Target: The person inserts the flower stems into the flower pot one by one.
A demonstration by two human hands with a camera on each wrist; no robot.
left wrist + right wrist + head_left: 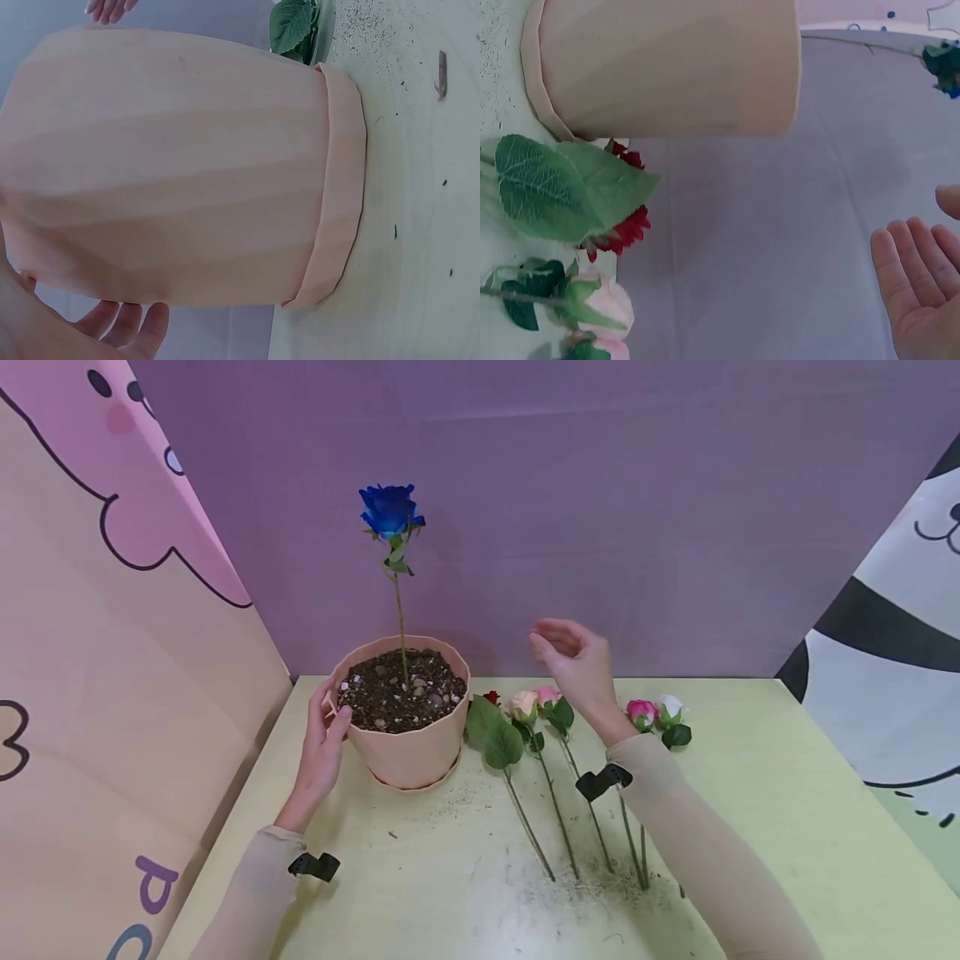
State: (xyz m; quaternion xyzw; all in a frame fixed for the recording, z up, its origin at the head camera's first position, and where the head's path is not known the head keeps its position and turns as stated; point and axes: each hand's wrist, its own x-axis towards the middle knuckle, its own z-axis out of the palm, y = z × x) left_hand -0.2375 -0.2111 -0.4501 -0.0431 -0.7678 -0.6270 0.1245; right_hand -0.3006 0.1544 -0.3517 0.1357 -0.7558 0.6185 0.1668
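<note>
A blue rose (390, 512) stands upright on its thin stem in the dark soil (375, 693) of a peach flowerpot (408, 756). My left hand (324, 743) holds the pot's left side near the rim, thumb on the near side and fingers round the far side. In the left wrist view its curled fingers (124, 326) lie against the pot wall. My right hand (576, 662) is raised in the air, right of the pot and apart from it. Its fingers (915, 259) are loosely bent and hold nothing.
Several flowers lie on the table (750, 810) right of the pot: a red flower (626, 225), a peach rose (522, 705), a pink rose (547, 694), a deep pink rose (642, 712) and a white rose (671, 705). Soil crumbs lie around their stems. A purple backdrop (675, 527) rises behind.
</note>
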